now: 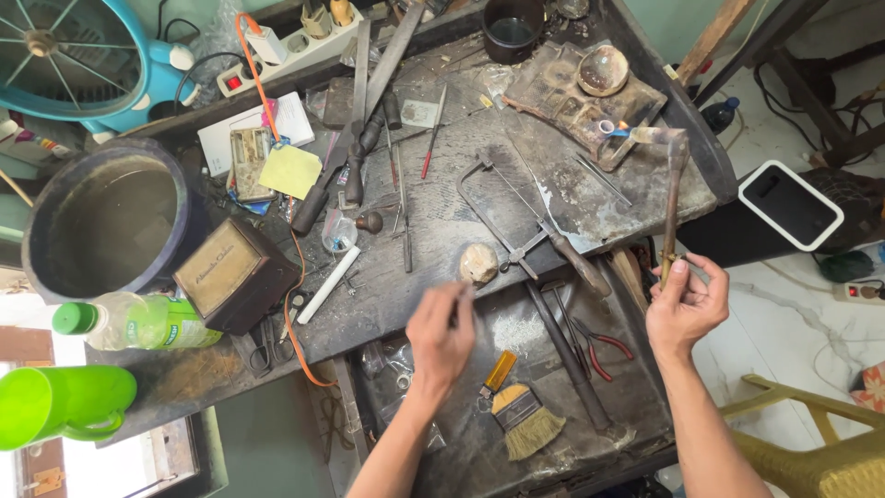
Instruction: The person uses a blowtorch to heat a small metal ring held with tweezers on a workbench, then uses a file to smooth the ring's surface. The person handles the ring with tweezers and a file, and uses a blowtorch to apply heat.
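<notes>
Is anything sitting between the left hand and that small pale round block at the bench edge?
Nothing visible. The left hand holds a thin tool whose tip ends just short of the pale round block, with only bare bench between. The saw frame lies past the block, on its far right. The right hand holds a torch pipe, well clear.

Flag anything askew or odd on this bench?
A clear plastic bottle with a green cap lies on its side at the bench's left edge, beside the brown box. Otherwise only worn, cluttered tools; nothing spilled.
</notes>
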